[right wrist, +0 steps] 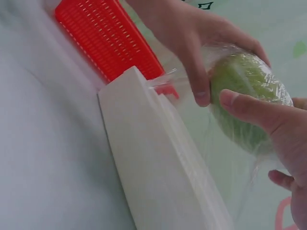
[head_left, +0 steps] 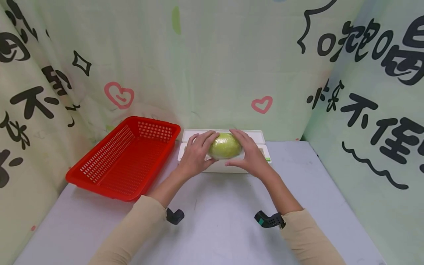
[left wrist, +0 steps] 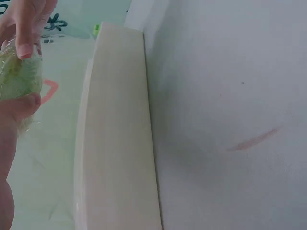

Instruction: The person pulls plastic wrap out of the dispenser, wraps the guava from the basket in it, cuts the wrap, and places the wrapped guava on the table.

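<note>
Above a white box-shaped cling film dispenser (head_left: 228, 168), a round green fruit (head_left: 225, 146) is held up between both hands. Shiny clear film covers the fruit, and loose film trails from it toward the dispenser in the right wrist view. My left hand (head_left: 196, 155) grips the fruit's left side, fingers curved over the top. On the other side my right hand (head_left: 250, 156) holds it, with the right thumb (right wrist: 252, 109) pressing the wrapped surface in the right wrist view. The fruit's far side is hidden.
A red slotted plastic basket (head_left: 71, 176) sits at the left on the white table (head_left: 218, 228). Behind stands a pale green curtain (head_left: 212, 66) with dark lettering and pink hearts. The dispenser's raised lid (head_left: 257, 136) shows behind the hands.
</note>
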{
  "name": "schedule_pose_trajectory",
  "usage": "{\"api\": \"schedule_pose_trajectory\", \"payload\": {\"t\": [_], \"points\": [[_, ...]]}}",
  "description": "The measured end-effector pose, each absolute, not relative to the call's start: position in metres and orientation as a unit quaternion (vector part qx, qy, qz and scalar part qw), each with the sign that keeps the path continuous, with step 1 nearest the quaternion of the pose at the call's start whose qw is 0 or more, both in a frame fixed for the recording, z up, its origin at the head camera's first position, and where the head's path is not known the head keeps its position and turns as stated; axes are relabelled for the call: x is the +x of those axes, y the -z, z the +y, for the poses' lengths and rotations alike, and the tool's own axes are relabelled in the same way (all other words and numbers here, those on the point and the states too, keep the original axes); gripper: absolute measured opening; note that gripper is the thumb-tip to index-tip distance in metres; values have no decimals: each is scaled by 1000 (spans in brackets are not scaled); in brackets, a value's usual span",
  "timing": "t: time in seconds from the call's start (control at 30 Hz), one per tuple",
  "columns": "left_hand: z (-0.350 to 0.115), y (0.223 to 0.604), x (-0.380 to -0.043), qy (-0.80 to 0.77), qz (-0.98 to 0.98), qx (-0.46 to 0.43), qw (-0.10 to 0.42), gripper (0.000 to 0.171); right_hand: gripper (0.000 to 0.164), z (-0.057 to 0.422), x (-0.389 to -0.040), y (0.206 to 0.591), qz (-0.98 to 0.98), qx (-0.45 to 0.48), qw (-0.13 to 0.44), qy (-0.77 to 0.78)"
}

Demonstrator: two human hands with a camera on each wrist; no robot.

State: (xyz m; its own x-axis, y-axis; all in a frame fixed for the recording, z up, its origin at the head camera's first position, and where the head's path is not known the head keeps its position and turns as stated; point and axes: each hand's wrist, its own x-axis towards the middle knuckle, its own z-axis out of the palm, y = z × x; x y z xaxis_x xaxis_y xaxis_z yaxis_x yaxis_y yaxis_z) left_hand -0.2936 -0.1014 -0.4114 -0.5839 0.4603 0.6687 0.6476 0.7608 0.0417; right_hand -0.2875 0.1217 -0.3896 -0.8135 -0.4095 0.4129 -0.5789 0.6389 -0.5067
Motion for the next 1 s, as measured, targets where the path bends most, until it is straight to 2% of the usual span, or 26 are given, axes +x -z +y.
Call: {"api": "schedule_pose_trajectory", "payload": {"t": [0.13, 0.27, 0.43, 0.63, 0.83, 1.0], "points": [[-102, 408, -297, 157, -889, -308, 299, 86, 101, 119, -288, 397, -890, 290, 203, -289], [-103, 403, -301, 202, -900, -300, 242, 86, 99, 117, -290, 401, -888, 285, 238, -271], [-105, 398, -307, 265, -908, -284, 157, 85, 100, 115, -294, 409, -889, 274, 244, -272], [-107, 397, -311, 343, -897, -264, 86, 89, 102, 113, -300, 417, -889, 266, 248, -278], [-110, 401, -315, 422, -875, -235, 29, 86, 105, 112, -305, 423, -892, 255, 254, -272], [-113, 407, -320, 427, -877, -221, 9, 83, 105, 111, -307, 427, -895, 248, 251, -274]]}}
